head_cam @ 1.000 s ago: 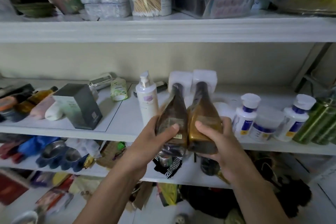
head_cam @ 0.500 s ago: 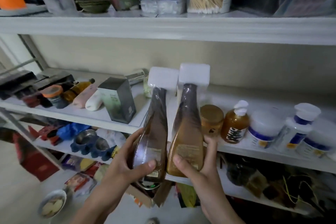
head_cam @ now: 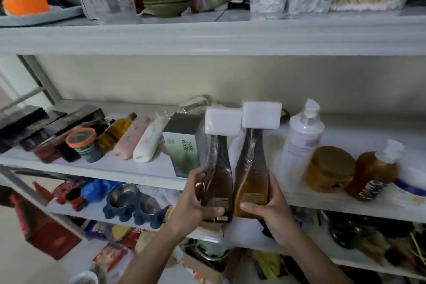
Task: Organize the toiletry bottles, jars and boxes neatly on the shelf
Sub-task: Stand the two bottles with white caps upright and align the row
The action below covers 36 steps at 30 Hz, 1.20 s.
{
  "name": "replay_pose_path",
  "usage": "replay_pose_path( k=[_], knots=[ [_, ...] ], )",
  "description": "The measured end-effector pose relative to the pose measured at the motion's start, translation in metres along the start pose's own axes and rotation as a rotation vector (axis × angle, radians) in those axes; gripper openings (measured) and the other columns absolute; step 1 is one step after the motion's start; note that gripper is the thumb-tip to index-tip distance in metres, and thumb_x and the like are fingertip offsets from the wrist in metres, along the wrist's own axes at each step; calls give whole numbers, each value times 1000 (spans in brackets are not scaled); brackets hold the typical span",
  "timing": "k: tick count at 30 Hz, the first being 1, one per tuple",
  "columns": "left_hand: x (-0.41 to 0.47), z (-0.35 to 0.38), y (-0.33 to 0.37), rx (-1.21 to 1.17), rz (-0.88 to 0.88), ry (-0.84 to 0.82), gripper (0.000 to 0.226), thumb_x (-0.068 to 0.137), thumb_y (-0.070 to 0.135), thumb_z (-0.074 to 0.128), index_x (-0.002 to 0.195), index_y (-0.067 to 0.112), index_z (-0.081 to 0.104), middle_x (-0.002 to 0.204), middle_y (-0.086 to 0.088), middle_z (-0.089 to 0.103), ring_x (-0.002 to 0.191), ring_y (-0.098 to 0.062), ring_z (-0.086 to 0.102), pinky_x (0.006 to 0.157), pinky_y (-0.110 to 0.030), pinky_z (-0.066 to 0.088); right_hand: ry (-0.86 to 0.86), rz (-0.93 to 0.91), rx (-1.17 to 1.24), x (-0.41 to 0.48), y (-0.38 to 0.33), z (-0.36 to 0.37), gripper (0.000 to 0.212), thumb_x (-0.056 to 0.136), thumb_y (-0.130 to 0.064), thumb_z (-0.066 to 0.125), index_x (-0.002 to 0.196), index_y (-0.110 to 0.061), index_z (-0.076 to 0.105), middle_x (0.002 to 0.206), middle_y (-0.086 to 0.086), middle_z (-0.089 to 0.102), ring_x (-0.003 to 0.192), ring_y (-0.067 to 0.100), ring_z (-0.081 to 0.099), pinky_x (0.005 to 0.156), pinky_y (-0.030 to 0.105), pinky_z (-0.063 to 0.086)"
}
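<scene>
Left hand wraps dark brown bottle, right hand wraps amber bottle | pair touching, upright, held before middle shelf edge; green box at 9 o'clock, pump bottle at 3 o'clock | film-wrapped, likely slippery, top-heavy: grip low body.

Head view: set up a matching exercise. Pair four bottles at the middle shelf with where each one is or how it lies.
Things:
1. dark brown bottle
2. golden bottle
3. pink bottle
4. white pump bottle

Places:
A. lying on its side on the shelf
B. gripped by the right hand
C. standing on the shelf
D. gripped by the left hand

Pairs: 1-D, 2-B, 3-A, 4-C.
</scene>
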<state>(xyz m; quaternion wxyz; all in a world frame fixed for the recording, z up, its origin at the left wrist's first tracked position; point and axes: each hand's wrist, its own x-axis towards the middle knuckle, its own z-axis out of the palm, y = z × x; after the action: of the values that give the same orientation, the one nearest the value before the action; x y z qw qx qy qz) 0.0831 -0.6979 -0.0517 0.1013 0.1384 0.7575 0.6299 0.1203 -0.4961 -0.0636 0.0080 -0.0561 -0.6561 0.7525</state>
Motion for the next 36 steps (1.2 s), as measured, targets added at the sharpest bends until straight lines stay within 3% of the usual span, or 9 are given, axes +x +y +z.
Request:
replay_pose_path(
  k=[6,10,15,19,21,25,28,31,36],
  knots=[
    [48,-1,-26,149,46,-71,87,54,-5,83,113,36,34,111,9,53,103,0,54,91,-31,50,117,23,-46,29,16,-2,96,39,-4,84,118,-36,38,117,3,56,108,21,58,77,33,55],
    [71,7,-29,172,52,-68,81,58,-10,78,111,31,34,106,9,52,97,10,53,78,-11,46,154,21,-38,48,18,-9,91,52,19,78,112,-38,40,113,1,58,103,15,60,66,23,55],
    [98,18,-47,204,44,-10,81,54,4,80,112,38,34,116,6,50,112,-9,52,92,-32,49,226,53,-93,74,20,-18,97,55,23,75,115,-42,37,116,-9,55,107,9,55,72,23,55],
    [114,25,-50,188,5,-15,84,58,-3,80,109,42,32,118,5,50,115,-9,52,94,-23,48,262,78,-160,86,21,-25,100,57,20,76,134,-23,29,112,-22,46,115,12,46,97,36,46],
    [121,27,-49,184,4,-36,84,61,-4,78,111,44,30,120,4,50,117,-10,52,94,-20,46,271,85,-184,91,21,-28,100,56,18,77,131,-28,29,110,-23,44,116,11,44,102,38,43],
    [132,24,-50,222,8,-49,89,58,15,76,117,56,24,131,-3,41,124,-14,46,103,-35,45,254,102,-176,99,21,-28,92,58,20,75,116,-38,35,110,-23,47,113,11,45,99,42,46],
    [139,20,-55,228,-22,-67,95,59,19,78,121,62,21,138,-4,40,129,-15,43,105,-38,44,229,108,-171,103,24,-29,94,59,21,73,123,-36,34,114,-19,50,113,10,48,95,35,47],
    [141,19,-58,156,-72,-114,91,68,4,80,128,47,28,138,-1,44,130,-15,44,106,-38,43,233,117,-174,107,26,-32,94,57,20,75,121,-37,36,114,-19,51,108,6,50,90,30,48],
    [141,18,-65,166,-83,-104,91,70,7,81,128,52,29,136,8,49,127,-10,47,106,-41,43,229,119,-216,106,28,-36,76,58,17,76,104,-35,43,109,-22,50,95,-14,48,67,3,45]
  ],
)
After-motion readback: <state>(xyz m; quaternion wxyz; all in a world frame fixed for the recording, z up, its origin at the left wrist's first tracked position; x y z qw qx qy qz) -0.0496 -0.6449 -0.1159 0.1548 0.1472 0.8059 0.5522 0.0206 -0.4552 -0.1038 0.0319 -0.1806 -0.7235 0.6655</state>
